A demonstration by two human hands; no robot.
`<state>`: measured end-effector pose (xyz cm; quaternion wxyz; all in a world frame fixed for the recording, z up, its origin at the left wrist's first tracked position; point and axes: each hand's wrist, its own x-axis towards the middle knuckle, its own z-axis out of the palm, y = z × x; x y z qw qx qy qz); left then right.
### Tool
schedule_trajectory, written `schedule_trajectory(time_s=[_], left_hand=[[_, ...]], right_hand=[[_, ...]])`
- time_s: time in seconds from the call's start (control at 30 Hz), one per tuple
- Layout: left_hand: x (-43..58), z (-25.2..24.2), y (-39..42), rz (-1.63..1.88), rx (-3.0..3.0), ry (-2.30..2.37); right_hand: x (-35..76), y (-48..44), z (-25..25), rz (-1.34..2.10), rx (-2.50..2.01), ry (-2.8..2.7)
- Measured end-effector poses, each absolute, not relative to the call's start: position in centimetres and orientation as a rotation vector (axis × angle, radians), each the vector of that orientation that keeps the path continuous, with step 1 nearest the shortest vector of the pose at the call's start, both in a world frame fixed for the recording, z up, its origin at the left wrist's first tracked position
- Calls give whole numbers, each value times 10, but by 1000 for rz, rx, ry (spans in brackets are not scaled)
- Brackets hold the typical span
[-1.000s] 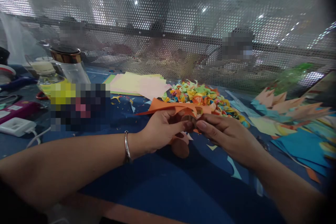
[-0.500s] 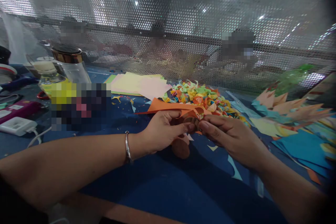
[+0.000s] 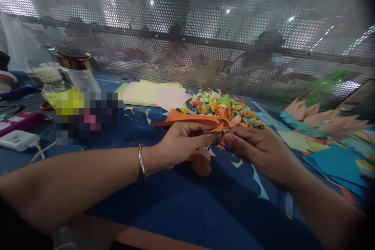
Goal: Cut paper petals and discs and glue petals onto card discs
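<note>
Here, above the blue tabletop point(image 3: 181, 211), the left hand point(image 3: 178, 144) grips orange paper point(image 3: 190, 117) between thumb and fingers, while the right hand point(image 3: 258, 146) curls in at the paper's right end, its exact hold impossible to tell, with a heap of small colourful paper pieces point(image 3: 219, 105) beyond and a perforated screen point(image 3: 187, 0) behind.

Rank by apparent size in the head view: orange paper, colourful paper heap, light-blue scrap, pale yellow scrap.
1. Colourful paper heap
2. Orange paper, visible part only
3. Light-blue scrap
4. Pale yellow scrap
</note>
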<state>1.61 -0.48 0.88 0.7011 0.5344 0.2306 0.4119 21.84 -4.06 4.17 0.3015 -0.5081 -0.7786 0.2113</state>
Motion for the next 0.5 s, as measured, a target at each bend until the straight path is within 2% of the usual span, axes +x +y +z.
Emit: schedule_trajectory(time_s=[0.5], left_hand=[[16,10,-2,936,1264,502]], right_hand=[[228,-37,39,493,-1356,-2128]])
